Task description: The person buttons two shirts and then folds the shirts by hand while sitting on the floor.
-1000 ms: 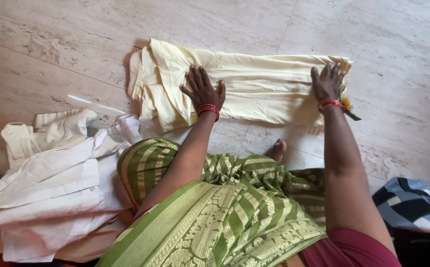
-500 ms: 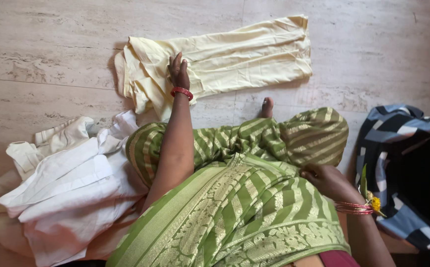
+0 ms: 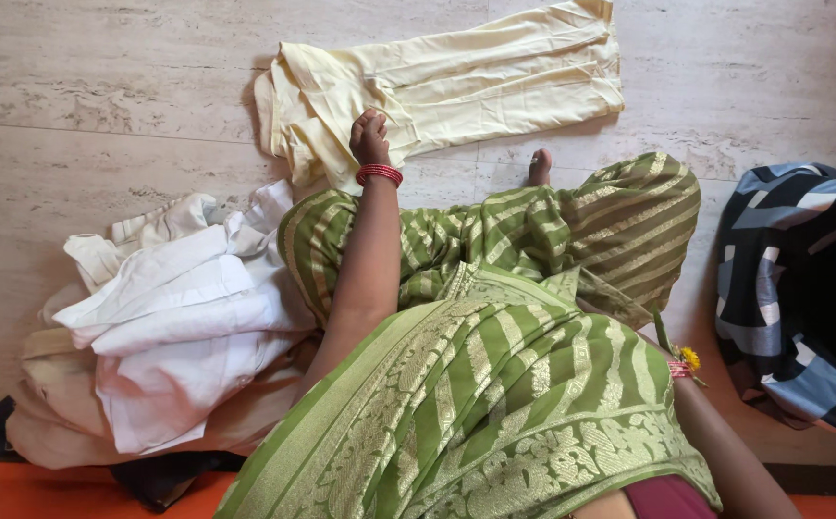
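I see the left hand (image 3: 370, 137) stretched forward, fingers bunched and pinching the near edge of one pale yellow garment (image 3: 456, 82) lying flat on the marble floor (image 3: 101, 96); the right hand is hidden behind green cloth, so I cannot tell its grip; one white clothes heap (image 3: 168, 327) sits left.

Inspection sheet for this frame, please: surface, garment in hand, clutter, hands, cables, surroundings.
Surface: pale marble tile floor, seams visible.
Job's things: cream folded garment lying flat on the floor, bunched at its left end.
Clutter: pile of white clothes at the left; blue, black and white striped cloth at the right.
Hands: left hand closed on the garment's near edge, red bangles on the wrist; right hand hidden behind the green sari, only its wrist shows.
Cables: nothing seen.
Surroundings: orange strip along the bottom edge; one bare toe showing.
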